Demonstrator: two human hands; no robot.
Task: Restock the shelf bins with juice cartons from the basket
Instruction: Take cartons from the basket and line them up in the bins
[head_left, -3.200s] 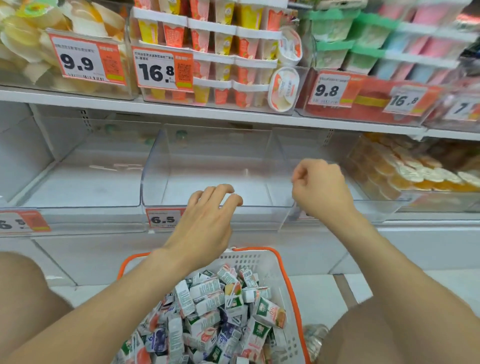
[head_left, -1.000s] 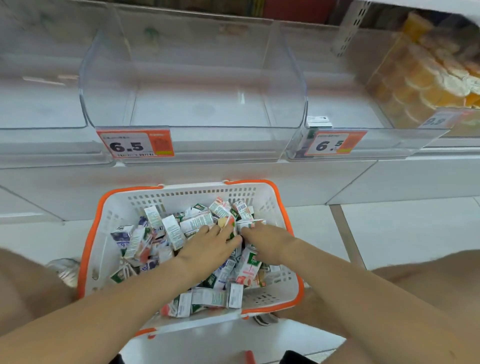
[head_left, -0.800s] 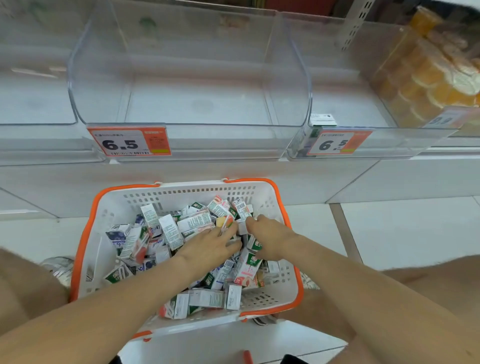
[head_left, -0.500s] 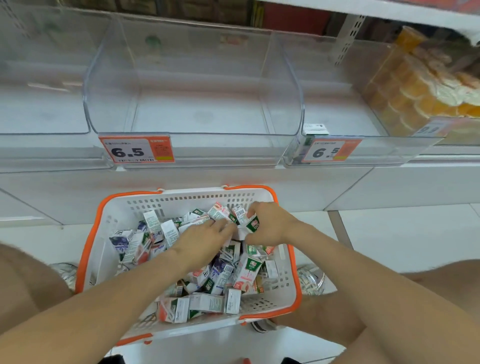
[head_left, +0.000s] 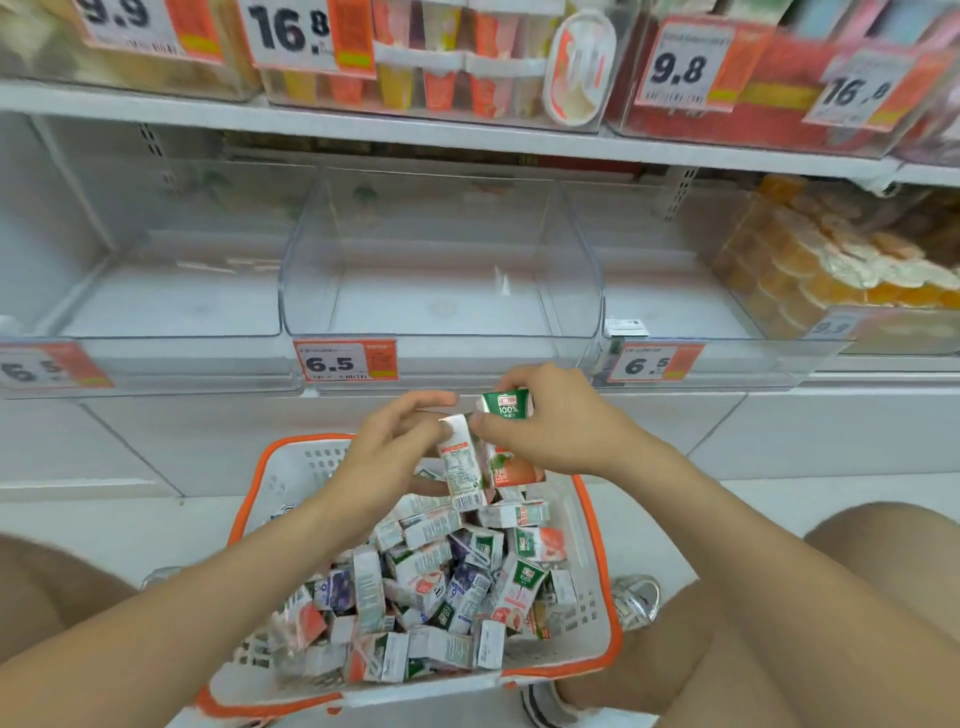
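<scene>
Juice cartons (head_left: 467, 462) in both hands (head_left: 387, 457) (head_left: 563, 431) — above basket (head_left: 301, 480)

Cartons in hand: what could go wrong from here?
The left hand pinches the white-sided carton near its top, right against the green-topped carton in the right hand; a bump could break that grip and drop it into the basket. Going up, either carton could clip the raised front lip of the middle bin.

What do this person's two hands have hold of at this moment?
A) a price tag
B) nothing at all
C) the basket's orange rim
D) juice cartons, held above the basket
D: the left hand and right hand grip small juice cartons just above the basket.
</scene>
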